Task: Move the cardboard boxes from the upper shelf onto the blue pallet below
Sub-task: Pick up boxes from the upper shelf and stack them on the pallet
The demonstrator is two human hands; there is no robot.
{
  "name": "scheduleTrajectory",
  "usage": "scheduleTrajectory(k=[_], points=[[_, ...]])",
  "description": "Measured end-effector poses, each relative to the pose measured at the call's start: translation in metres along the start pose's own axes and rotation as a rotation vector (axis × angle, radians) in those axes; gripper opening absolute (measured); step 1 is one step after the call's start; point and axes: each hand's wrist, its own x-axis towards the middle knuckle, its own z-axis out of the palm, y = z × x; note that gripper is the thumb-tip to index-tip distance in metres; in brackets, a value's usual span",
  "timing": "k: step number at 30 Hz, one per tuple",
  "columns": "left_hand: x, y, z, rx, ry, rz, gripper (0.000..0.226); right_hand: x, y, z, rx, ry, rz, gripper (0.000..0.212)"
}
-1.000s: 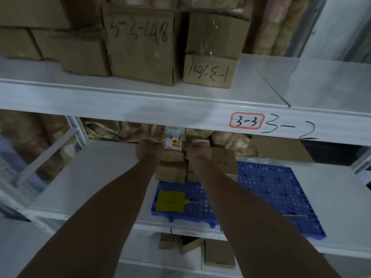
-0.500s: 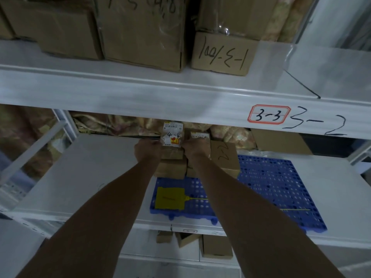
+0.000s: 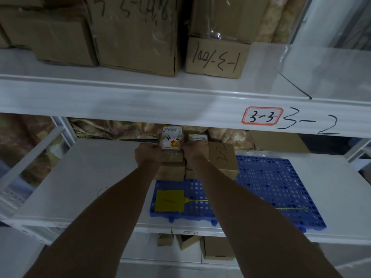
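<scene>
Labelled cardboard box (image 3: pixel 172 140) seemingly atop boxes (image 3: pixel 170 169) on blue pallet (image 3: pixel 271 189).

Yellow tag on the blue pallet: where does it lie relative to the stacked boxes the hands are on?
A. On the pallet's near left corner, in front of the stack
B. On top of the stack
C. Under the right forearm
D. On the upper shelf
A: the yellow tag lies flat on the blue pallet at its near left corner, in front of the stacked boxes.
</scene>
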Motion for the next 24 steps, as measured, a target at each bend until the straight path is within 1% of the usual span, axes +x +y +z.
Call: scheduleTrajectory(k=[3, 7, 9, 11, 14, 16, 18, 20, 24], points=[[-0.004, 0.003, -0.001, 0.001, -0.001, -0.004, 0.039, -0.004, -0.001, -0.002, -0.024, -0.015, 0.005, 0.035], [-0.011, 0.007, -0.007, 0.012, 0.017, 0.013, 0.037, -0.012, -0.002, -0.010, -0.070, -0.028, -0.042, 0.037], [-0.013, 0.008, -0.014, 0.040, 0.017, 0.056, 0.034, -0.017, -0.003, -0.019, -0.065, -0.020, -0.058, 0.039], [-0.015, 0.006, -0.021, 0.092, 0.005, 0.109, 0.036, -0.023, -0.004, -0.031, -0.063, -0.016, -0.079, 0.039], [-0.022, 0.005, -0.033, 0.151, -0.030, 0.198, 0.040, -0.034, -0.007, -0.046, -0.116, 0.002, -0.139, 0.034], [-0.028, 0.009, -0.040, 0.176, -0.070, 0.244, 0.037, -0.041, -0.013, -0.057, -0.134, 0.000, -0.186, 0.032], [-0.037, 0.015, -0.048, 0.225, -0.109, 0.287, 0.038, -0.051, -0.020, -0.070, -0.224, -0.029, -0.255, 0.036], [-0.046, 0.022, -0.055, 0.308, -0.152, 0.329, 0.048, -0.063, -0.026, -0.080, -0.360, -0.085, -0.325, 0.044], [-0.068, 0.033, -0.075, 0.470, -0.166, 0.414, 0.057, -0.082, -0.038, -0.085, -0.554, -0.201, -0.410, 0.051]])
